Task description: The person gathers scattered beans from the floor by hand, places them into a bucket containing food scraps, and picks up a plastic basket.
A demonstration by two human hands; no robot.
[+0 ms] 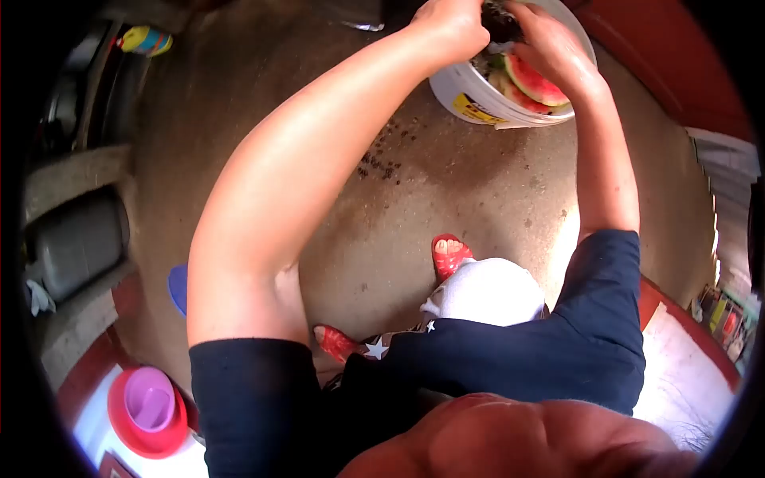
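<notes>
A white bucket (448, 89) with a yellow and black label stands on the floor at the top of the view. Red watermelon pieces (538, 82) with green rind lie in it. Over its left rim, my left hand (458, 24) is closed, its fingertips hidden from me. Reaching in from the right, my right hand (556, 46) curls its fingers at a dark, rough clump (500, 24) between the two hands. What the left fist holds I cannot tell.
Dark specks (382, 163) are scattered on the concrete floor near damp patches. Below are red sandals (450, 253) and a white rounded thing (498, 291) by my lap. A red basin (123, 414) with a pink bowl (149, 398) sits lower left. A yellow-blue bottle (146, 41) lies upper left.
</notes>
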